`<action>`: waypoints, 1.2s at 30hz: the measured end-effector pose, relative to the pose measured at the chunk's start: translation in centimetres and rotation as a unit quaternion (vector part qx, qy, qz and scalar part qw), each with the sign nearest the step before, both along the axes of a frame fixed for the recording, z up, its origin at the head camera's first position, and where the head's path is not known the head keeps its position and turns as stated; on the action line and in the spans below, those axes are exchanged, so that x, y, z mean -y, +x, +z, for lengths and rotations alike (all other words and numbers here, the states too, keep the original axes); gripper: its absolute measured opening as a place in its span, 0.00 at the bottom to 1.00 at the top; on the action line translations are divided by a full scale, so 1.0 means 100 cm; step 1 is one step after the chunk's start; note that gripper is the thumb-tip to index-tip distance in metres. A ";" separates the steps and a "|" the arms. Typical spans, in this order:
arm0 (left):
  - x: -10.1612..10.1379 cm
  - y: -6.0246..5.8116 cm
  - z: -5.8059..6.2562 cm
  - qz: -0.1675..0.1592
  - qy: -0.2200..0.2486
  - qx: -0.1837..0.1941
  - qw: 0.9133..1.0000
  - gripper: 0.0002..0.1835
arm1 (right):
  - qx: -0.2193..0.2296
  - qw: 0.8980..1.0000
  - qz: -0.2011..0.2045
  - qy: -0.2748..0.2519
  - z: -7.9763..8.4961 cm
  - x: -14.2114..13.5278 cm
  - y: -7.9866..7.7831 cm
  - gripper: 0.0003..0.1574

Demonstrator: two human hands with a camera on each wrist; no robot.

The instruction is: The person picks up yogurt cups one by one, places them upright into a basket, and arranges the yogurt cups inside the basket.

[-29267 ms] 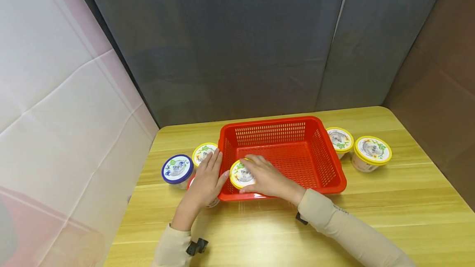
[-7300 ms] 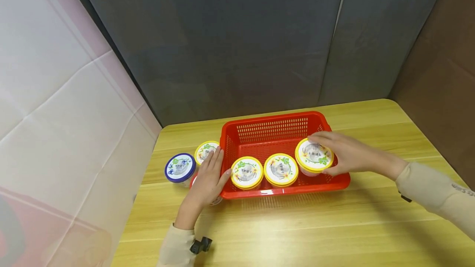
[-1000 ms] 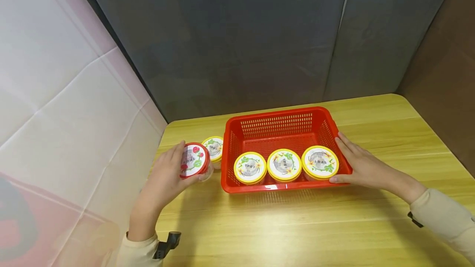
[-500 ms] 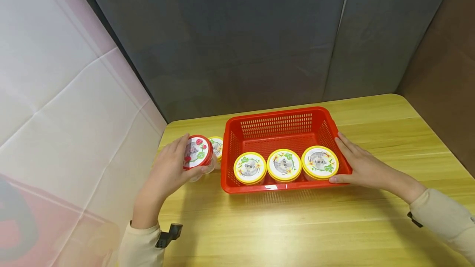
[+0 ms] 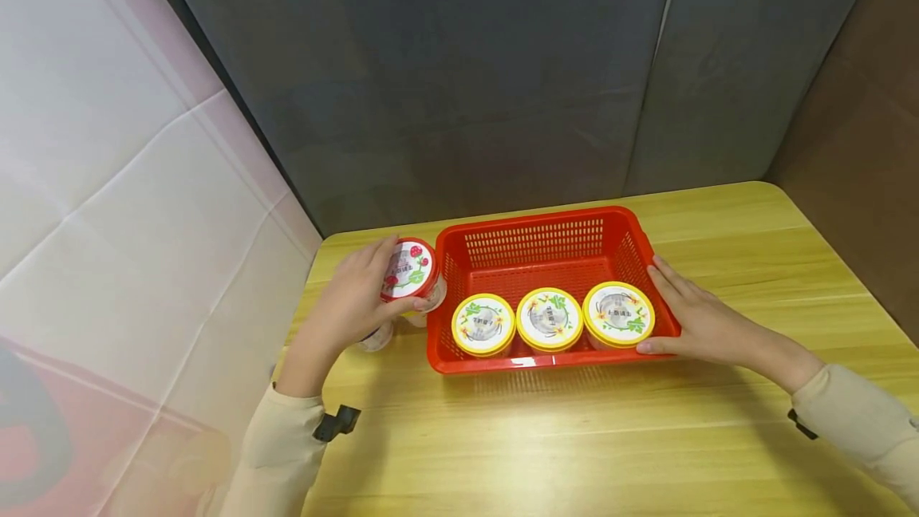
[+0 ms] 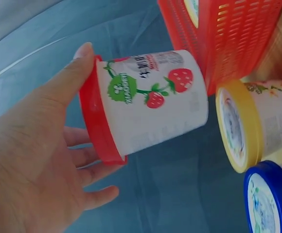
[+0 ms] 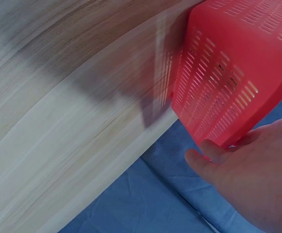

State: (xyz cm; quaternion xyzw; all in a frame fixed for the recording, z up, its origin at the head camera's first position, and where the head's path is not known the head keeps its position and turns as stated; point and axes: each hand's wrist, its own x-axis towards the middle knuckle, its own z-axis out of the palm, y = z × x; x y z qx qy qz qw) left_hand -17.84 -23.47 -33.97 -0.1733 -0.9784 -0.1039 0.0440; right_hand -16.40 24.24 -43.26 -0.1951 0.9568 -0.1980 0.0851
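wood-grained desk (image 5: 546,437); left grip (image 5: 348,297) pinches the red-lidded tub (image 5: 412,271) by its lid, raised just left of the red basket (image 5: 479,365), lid up, long axis near upright; right grip (image 5: 700,319), fingers straightish, touches the basket's right rim

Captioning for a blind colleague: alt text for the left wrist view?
Left grip holding a strawberry-printed cup by its red lid. At frame right, a yellow-lidded cup and blue-lidded cup, a red basket above them.

Yellowish wood-grain table (image 5: 538,461), soft glare (image 5: 524,413) on top, dk. grey panel (image 5: 445,86) behind w/ pale seam (image 5: 669,2), wht./pink panel (image 5: 136,206) on L, brn. panel (image 5: 861,126) on R
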 end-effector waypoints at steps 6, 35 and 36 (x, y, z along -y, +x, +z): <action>-0.010 -0.013 -0.002 -0.014 -0.007 0.005 1.000 0.58 | -0.001 1.000 0.002 -0.003 0.001 0.000 0.001 0.81; -0.048 -0.061 -0.006 -0.078 -0.015 0.009 0.997 0.55 | 0.000 1.000 0.000 -0.009 0.001 0.001 0.001 0.80; -0.048 -0.063 -0.008 -0.079 -0.015 0.013 0.997 0.55 | 0.000 1.000 0.001 -0.010 0.001 0.001 0.001 0.80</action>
